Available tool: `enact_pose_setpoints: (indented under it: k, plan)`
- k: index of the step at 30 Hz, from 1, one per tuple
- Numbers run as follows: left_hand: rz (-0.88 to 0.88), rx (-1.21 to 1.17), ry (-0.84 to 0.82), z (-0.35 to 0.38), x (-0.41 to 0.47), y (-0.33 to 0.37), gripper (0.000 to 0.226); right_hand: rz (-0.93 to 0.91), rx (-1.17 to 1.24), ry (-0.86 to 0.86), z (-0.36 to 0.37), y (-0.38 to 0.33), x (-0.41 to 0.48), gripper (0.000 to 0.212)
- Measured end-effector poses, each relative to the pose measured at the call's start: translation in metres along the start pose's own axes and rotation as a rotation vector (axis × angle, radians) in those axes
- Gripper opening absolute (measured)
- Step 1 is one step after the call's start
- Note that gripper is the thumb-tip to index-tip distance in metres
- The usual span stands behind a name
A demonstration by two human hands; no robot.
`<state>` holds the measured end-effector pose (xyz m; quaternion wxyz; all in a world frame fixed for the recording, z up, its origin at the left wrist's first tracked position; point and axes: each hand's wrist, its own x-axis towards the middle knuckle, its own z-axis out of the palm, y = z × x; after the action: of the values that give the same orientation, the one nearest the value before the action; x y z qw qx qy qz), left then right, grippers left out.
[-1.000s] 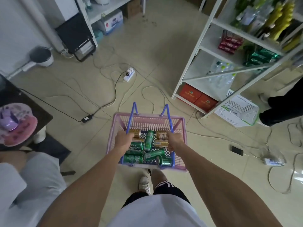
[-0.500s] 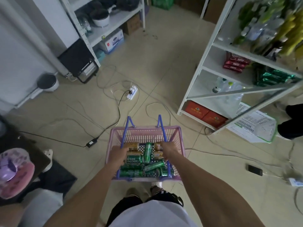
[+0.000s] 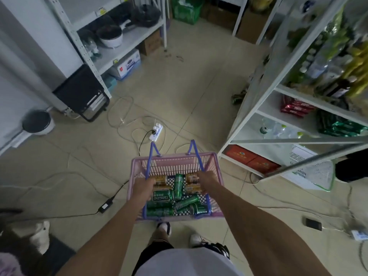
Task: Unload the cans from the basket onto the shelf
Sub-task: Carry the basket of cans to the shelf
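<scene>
At far left a rack (image 3: 127,38) of pots shows that was cut off a second ago. The strip (image 3: 156,132) on the floor (image 3: 199,86), well ahead then, now lies just beyond the basket (image 3: 173,166). I read that as a walk forward, with no unloading begun. The left hand (image 3: 143,188) is clenched round the left handle (image 3: 149,160), as in both earlier pictures. The basket hangs level between the two hands, above the floor and just ahead of the feet (image 3: 165,228). The cans (image 3: 187,202) all lie on their sides inside it, and I judge none has been taken out. The Tsingtao can (image 3: 162,196) beside the left hand has its long axis left to right. The middle can (image 3: 178,186) runs near to far, one end toward the far wall. The gold cans (image 3: 161,180) either side of it lie roughly left to right, and those along the near wall lie at slants. The right hand (image 3: 206,181) grasps the right handle (image 3: 197,158) the same way. On the right the shelf (image 3: 278,102), smaller and farther a second ago, now stands near and fills that side, with packets (image 3: 294,107) on a lower board. I judge the carry nearly done. Both hands are taken up, so the basket wants setting down, or one hand freeing, before any can comes out.
</scene>
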<state>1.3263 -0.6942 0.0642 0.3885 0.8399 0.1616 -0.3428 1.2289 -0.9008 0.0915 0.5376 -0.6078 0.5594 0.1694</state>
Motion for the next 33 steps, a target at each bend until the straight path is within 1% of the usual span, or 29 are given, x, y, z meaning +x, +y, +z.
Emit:
enact_pose_setpoints:
  k: [3, 6, 9, 14, 17, 19, 21, 24, 27, 30, 33]
  plan:
    - [0.002, 0.016, -0.042, -0.015, 0.035, 0.030, 0.019, 0.027, 0.035, 0.035, 0.009, -0.038, 0.015, 0.018]
    - [0.025, 0.049, -0.071, -0.024, 0.066, 0.065, 0.007, 0.005, 0.037, 0.062, 0.017, -0.069, 0.030, 0.023]
    - [0.055, 0.064, -0.109, -0.030, 0.094, 0.098, 0.009, -0.027, 0.070, 0.105, 0.015, -0.098, 0.045, 0.027]
    - [0.106, 0.076, -0.134, -0.035, 0.137, 0.158, 0.012, -0.012, 0.128, 0.166, 0.007, -0.142, 0.082, 0.028]
    - [0.116, 0.084, -0.153, -0.022, 0.160, 0.192, 0.016, -0.018, 0.162, 0.188, 0.001, -0.170, 0.111, 0.025]
    - [0.105, 0.104, -0.163, -0.008, 0.175, 0.214, 0.016, -0.010, 0.161, 0.186, -0.003, -0.191, 0.135, 0.020]
    - [0.092, 0.102, -0.157, 0.007, 0.193, 0.237, 0.015, 0.000, 0.220, 0.172, -0.008, -0.210, 0.161, 0.014]
    - [0.060, 0.141, -0.184, 0.022, 0.217, 0.274, 0.013, 0.038, 0.211, 0.142, -0.022, -0.238, 0.197, 0.017]
    - [0.054, 0.169, -0.182, 0.033, 0.239, 0.310, 0.017, 0.071, 0.236, 0.161, -0.040, -0.260, 0.218, 0.015]
    - [0.093, 0.210, -0.171, 0.043, 0.255, 0.348, 0.024, 0.066, 0.281, 0.151, -0.055, -0.285, 0.234, 0.023]
    - [0.122, 0.215, -0.178, 0.052, 0.271, 0.385, 0.023, 0.078, 0.288, 0.161, -0.069, -0.306, 0.249, 0.024]
